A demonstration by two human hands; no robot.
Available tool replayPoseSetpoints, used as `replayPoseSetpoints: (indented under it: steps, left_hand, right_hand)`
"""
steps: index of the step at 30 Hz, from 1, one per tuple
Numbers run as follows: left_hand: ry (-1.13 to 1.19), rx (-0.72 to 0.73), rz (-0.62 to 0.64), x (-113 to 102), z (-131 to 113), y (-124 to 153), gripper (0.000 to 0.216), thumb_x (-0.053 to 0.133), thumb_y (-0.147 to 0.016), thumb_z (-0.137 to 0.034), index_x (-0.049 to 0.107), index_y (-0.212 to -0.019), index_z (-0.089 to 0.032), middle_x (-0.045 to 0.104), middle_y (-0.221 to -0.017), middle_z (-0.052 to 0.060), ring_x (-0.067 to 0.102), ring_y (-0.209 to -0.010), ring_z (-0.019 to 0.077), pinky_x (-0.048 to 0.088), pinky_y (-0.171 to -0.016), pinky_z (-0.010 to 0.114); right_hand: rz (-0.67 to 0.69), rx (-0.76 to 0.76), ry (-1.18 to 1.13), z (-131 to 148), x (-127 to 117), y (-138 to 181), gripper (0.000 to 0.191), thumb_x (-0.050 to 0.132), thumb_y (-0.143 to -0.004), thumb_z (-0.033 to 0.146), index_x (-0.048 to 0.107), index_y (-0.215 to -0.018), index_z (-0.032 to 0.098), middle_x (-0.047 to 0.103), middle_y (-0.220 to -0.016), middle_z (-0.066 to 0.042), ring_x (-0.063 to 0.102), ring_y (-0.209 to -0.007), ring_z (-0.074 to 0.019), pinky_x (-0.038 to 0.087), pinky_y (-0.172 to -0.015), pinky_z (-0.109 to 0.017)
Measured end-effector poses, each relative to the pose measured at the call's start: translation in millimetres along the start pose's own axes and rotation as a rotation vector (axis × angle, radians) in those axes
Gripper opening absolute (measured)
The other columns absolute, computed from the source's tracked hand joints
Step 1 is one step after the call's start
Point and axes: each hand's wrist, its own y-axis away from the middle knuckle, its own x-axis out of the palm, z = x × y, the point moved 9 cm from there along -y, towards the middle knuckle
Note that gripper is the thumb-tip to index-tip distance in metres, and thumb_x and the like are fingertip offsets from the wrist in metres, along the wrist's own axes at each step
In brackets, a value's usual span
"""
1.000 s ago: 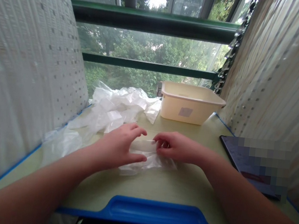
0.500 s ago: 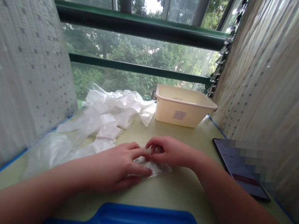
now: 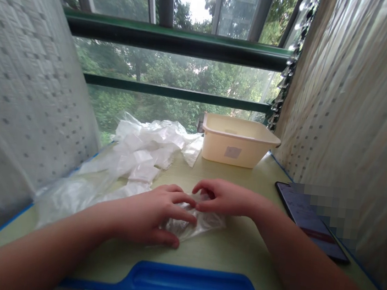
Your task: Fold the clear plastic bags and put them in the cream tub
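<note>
A small clear plastic bag (image 3: 202, 222) lies crumpled on the pale green tabletop (image 3: 238, 246) in front of me. My left hand (image 3: 153, 214) presses down on its left part, fingers curled over the plastic. My right hand (image 3: 224, 197) pinches the bag's upper edge between thumb and fingers, touching the left hand's fingertips. Most of the bag is hidden under both hands.
A heap of clear plastic bags (image 3: 136, 162) spreads over the left and back of the table. A cream plastic tub (image 3: 237, 142) stands at the back right. A dark phone (image 3: 310, 219) lies at the right. A blue table edge (image 3: 185, 285) runs along the front; patterned curtains flank both sides.
My hands have closed together over the small bag, which went from stretched flat to bunched up. The view has tilted slightly upward.
</note>
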Motion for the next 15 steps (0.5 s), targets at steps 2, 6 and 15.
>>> replayPoseSetpoints:
  steps: [2, 6, 15]
  left_hand:
    - [0.021, -0.007, -0.006, -0.8, 0.4, -0.2, 0.05, 0.066, -0.069, -0.038, 0.053, -0.117, -0.034, 0.048, -0.128, 0.003, 0.042, -0.112, 0.0259, 0.036, -0.094, 0.041]
    - [0.121, -0.062, -0.099, -9.1, 9.1, -0.4, 0.046, 0.062, -0.072, -0.04, 0.054, -0.116, -0.031, 0.052, -0.122, 0.003, 0.048, -0.108, 0.0204, 0.038, -0.093, 0.033]
    - [0.038, -0.458, -0.205, -22.6, 70.2, 10.9, 0.057, 0.059, -0.064, -0.057, 0.058, -0.106, -0.019, 0.058, -0.102, 0.006, 0.054, -0.089, 0.0216, 0.042, -0.076, 0.03]
  right_hand:
    - [-0.052, 0.004, -0.003, -0.8, -1.8, -3.0, 0.035, 0.059, -0.07, 0.043, 0.063, -0.097, 0.02, 0.064, -0.083, -0.002, 0.056, -0.071, -0.0149, 0.039, -0.057, -0.022]
    - [-0.072, 0.005, -0.032, -3.5, -1.3, -5.5, 0.024, 0.057, -0.071, 0.034, 0.065, -0.087, 0.018, 0.063, -0.075, -0.001, 0.055, -0.064, -0.0127, 0.038, -0.054, -0.021]
    - [-0.159, 0.015, -0.079, -5.5, -11.4, -4.3, 0.018, 0.056, -0.07, 0.025, 0.062, -0.084, 0.017, 0.062, -0.072, -0.001, 0.055, -0.06, -0.012, 0.041, -0.052, -0.021]
